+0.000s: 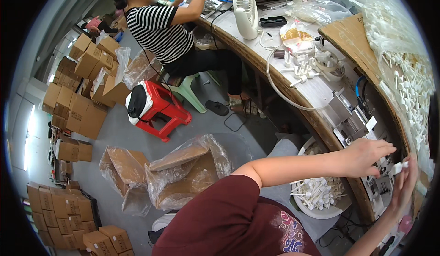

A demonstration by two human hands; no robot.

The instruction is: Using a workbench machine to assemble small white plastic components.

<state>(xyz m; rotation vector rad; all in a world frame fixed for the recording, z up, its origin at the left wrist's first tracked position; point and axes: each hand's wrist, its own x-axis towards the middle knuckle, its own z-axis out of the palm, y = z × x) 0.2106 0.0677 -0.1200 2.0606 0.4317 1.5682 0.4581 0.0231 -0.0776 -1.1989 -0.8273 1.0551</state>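
My left hand (366, 157) reaches over the metal fixture (350, 118) on the bench, its fingers apart and nothing visible in them. Just beside it, my right hand (404, 182) has its fingers closed on a small white plastic part (398, 167). The two hands are close together but apart. Below my left forearm stands a white tub (330, 212) heaped with similar white plastic pieces (318, 192). More white pieces (408, 91) lie in a clear bag to the right, behind a cardboard sheet (350, 38).
Along the wooden-edged bench (316, 127) are a white fan (246, 13), a roll of tape (332, 65) and loose white parts (300, 68). A person in a striped top (158, 31) works farther along. A red stool (158, 109), plastic-wrapped cardboard (183, 173) and stacked cartons (87, 114) occupy the floor.
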